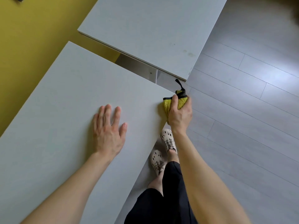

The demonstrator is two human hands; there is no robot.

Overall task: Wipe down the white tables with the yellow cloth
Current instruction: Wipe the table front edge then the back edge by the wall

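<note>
**Flat palm mid-table, cloth at the right corner**

Far left: a band of yellow surface (24, 46) along the long left edge of the near white table (56, 102). A wide stretch of white top from that edge across to the left hand (108, 131). Laid palm-down on the top, well in from every edge, with fingers (106, 110) straight and a little spread, thumb out to the right. Nothing held.

Up and to the right: the far white table (145, 29), parted from the near one by a narrow gap running along both facing edges. Some faint smudges (188, 53) near its right-hand corner.

At the near table's far right corner: the yellow cloth (166, 105), bunched and black-trimmed, with a black loop poking up over the gap. Gripped from above by the right hand (179, 115), one finger bent across the top of the cloth, the rest curled down past the table's right edge, tips out of sight. Cannot tell how much of the cloth hangs off that edge.

Below that hand, just beside the table's right edge: pale perforated shoes (156, 159) and black trousers (161, 204). Beyond them, grey plank floor (242, 118), a broad sweep from the table edges out to the right side of the view.
</note>
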